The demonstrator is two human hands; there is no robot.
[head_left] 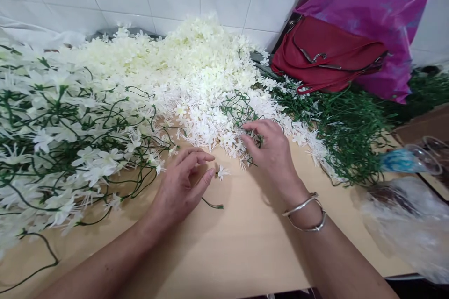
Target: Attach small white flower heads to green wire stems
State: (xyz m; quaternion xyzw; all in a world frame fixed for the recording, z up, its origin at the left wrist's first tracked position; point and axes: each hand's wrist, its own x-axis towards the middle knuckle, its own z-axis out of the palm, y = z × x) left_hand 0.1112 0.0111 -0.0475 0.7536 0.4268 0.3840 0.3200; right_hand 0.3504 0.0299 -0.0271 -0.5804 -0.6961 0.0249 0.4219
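My left hand is over the light wooden table with fingers curled around a thin artificial flower stem. A small white flower shows just past the thumb tip, and a green stem end sticks out below the hand. My right hand reaches to the near edge of the loose white petal pieces, with thumb and forefinger apart. Its fingertips are beside a small tangle of green stems; the other fingers are partly hidden. A metal bangle is on the right wrist.
A heap of assembled white flowers on green stems covers the left side. Cream blossoms pile against the tiled wall. At right are green stems, a red handbag, a purple bag, a clear plastic bag and a blue-patterned cup.
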